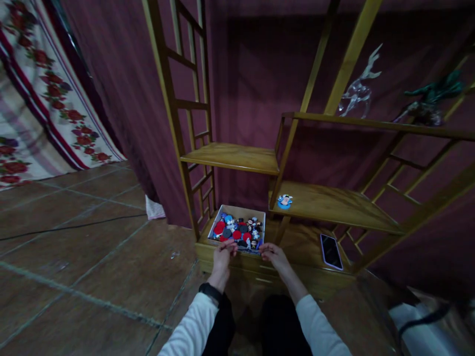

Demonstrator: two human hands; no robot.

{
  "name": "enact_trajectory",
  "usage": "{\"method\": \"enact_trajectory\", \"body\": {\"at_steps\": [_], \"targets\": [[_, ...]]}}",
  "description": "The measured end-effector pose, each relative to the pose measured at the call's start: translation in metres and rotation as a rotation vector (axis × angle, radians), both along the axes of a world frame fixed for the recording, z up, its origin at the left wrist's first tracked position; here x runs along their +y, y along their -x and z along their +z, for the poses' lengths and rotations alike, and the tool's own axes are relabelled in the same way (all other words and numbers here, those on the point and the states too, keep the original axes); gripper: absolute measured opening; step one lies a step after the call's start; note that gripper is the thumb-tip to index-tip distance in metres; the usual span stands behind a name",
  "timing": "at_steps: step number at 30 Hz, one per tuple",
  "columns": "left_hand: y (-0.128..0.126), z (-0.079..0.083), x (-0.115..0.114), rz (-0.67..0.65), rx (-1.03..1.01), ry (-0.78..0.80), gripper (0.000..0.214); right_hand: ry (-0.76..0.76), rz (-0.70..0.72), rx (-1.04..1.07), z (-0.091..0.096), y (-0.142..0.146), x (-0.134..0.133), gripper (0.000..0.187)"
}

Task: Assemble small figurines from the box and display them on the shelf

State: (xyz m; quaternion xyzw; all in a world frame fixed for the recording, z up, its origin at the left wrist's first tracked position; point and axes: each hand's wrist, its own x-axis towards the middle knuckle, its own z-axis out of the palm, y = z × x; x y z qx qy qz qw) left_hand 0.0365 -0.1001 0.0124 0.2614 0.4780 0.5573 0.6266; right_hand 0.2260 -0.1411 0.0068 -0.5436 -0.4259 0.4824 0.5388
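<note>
A shallow cardboard box (240, 212) full of small toy figures and red and dark round bases sits on the bottom shelf in front of me. At its front left edge is my left hand (223, 253), fingers loosely bent and a little apart, with nothing visible in them. My right hand (273, 254) is by the front right corner, fingers curved inward and apart. A small blue-purple piece (259, 244) lies close to the right fingertips; whether they touch it is unclear. On the shelf above to the right stands one small figure on a blue round base (284, 201).
A wooden display rack (230, 154) with stepped shelves surrounds the box. A phone (331, 251) lies on the bottom shelf at right. Higher up stand a clear deer ornament (356, 96) and a green ornament (426, 101). A dark cable (74, 230) crosses the tiled floor.
</note>
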Motion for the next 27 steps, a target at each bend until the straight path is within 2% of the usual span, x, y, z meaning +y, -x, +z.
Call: {"method": "enact_trajectory", "body": {"at_steps": [5,9,11,14,19,23,27], "targets": [[0.001,0.011,0.050,0.261,-0.177,0.039,0.019,0.002,-0.004,-0.116,-0.021,0.016,0.056,0.016],[0.010,0.008,0.079,0.424,-0.297,0.070,0.021,-0.052,0.045,-0.371,-0.036,0.027,0.112,0.022],[0.016,0.006,0.088,0.455,-0.350,0.126,0.022,-0.096,0.082,-0.524,-0.041,0.036,0.142,0.028],[0.027,0.009,0.100,0.357,-0.444,0.214,0.023,-0.122,0.125,-0.725,-0.043,0.054,0.185,0.034],[0.045,0.021,0.122,0.330,-0.475,0.153,0.023,-0.154,0.156,-0.923,-0.052,0.092,0.236,0.031],[0.053,0.022,0.132,0.286,-0.499,0.199,0.021,-0.162,0.165,-0.952,-0.069,0.108,0.249,0.027],[0.052,0.023,0.135,0.185,-0.518,0.256,0.020,-0.171,0.108,-0.871,-0.074,0.099,0.245,0.017]]}}
